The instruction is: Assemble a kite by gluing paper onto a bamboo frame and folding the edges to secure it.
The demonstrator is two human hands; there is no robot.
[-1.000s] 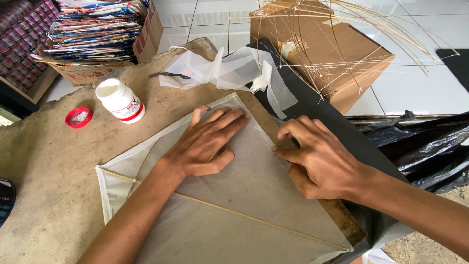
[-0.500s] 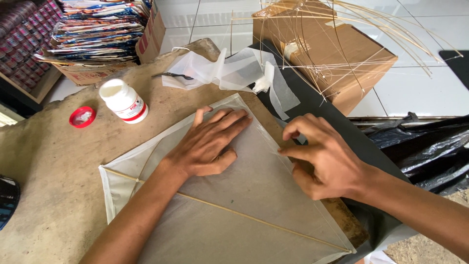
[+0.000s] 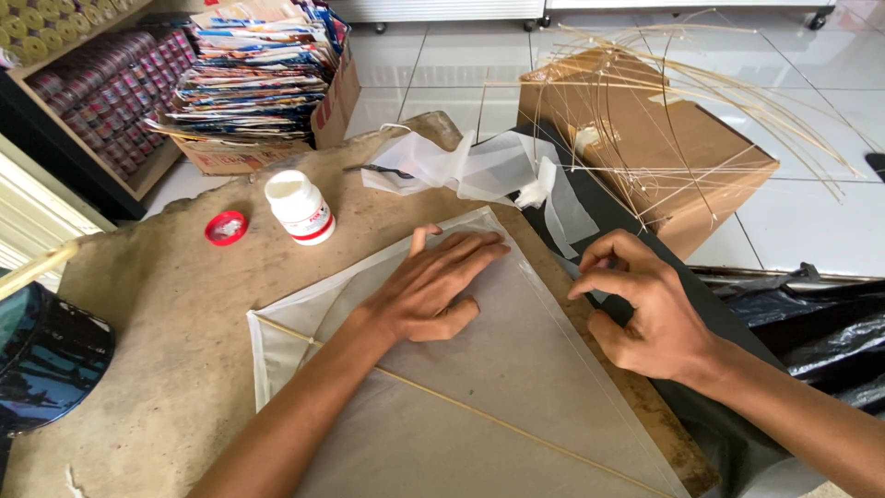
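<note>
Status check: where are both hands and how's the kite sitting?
Left hand flat on white paper kite. Right hand pinching at kite's right edge. Open glue bottle off to the side.

Lying in view are one paper kite (image 3: 516, 369), one white glue bottle (image 3: 300, 208), one red cap (image 3: 226, 228), two cardboard boxes (image 3: 682, 157) and two hands (image 3: 433, 286).

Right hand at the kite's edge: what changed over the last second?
The right hand lifted off the pale paper kite and drew back to its right edge, fingertips now pinching there. The left hand stayed flat on the paper; the white glue bottle and red cap didn't move.
</note>
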